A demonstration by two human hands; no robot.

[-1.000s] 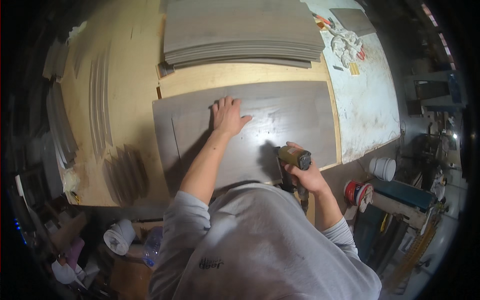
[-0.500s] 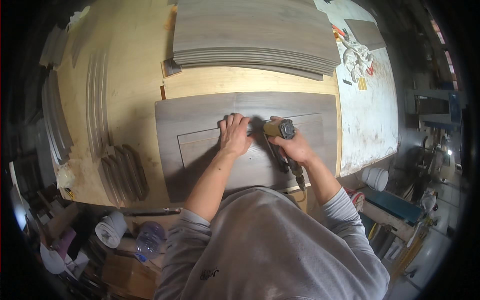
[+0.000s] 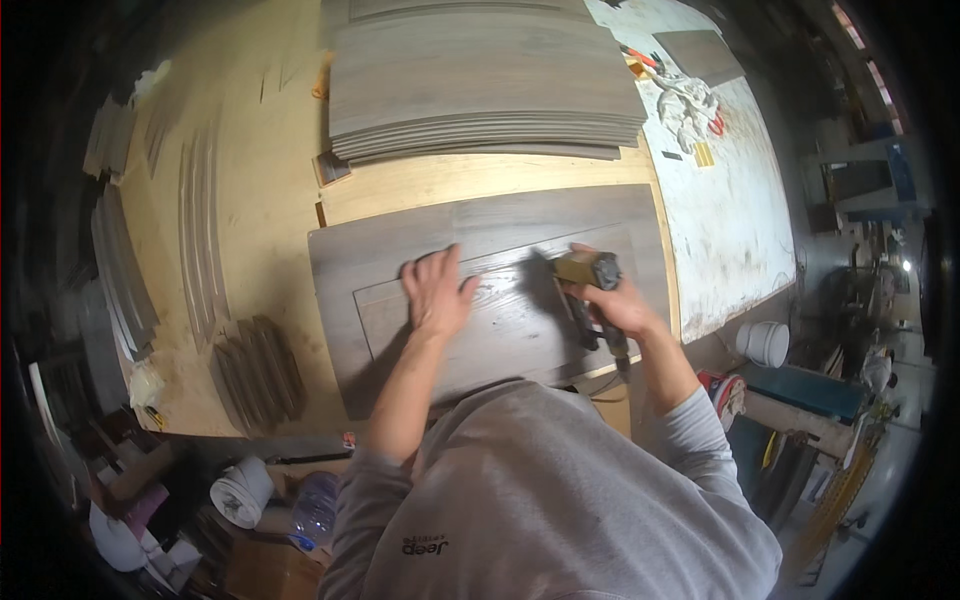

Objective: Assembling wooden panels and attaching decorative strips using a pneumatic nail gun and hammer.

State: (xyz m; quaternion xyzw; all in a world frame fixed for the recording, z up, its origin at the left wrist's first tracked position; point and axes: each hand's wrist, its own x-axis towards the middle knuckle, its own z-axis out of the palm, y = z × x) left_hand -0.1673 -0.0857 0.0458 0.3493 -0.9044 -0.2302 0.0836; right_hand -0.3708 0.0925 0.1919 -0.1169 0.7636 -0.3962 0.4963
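Your left hand (image 3: 438, 292) is spread over the grey board (image 3: 540, 207), which lies on the table (image 3: 262, 225); your right hand (image 3: 620, 304) wraps the nail gun (image 3: 576, 268). If the gun slips left, it could hurt you.

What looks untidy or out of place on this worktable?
Perhaps the crumpled white cloth, upper right: it lies bunched up, unlike the orderly stacked panels, and the white surface under it has dark smudges.

The left hand (image 3: 437, 293) is spread over a grey panel (image 3: 400, 238) on the bench (image 3: 262, 235); the right hand (image 3: 622, 305) grips a tool (image 3: 578, 269). Beyond the panel lies a stack (image 3: 480, 85).
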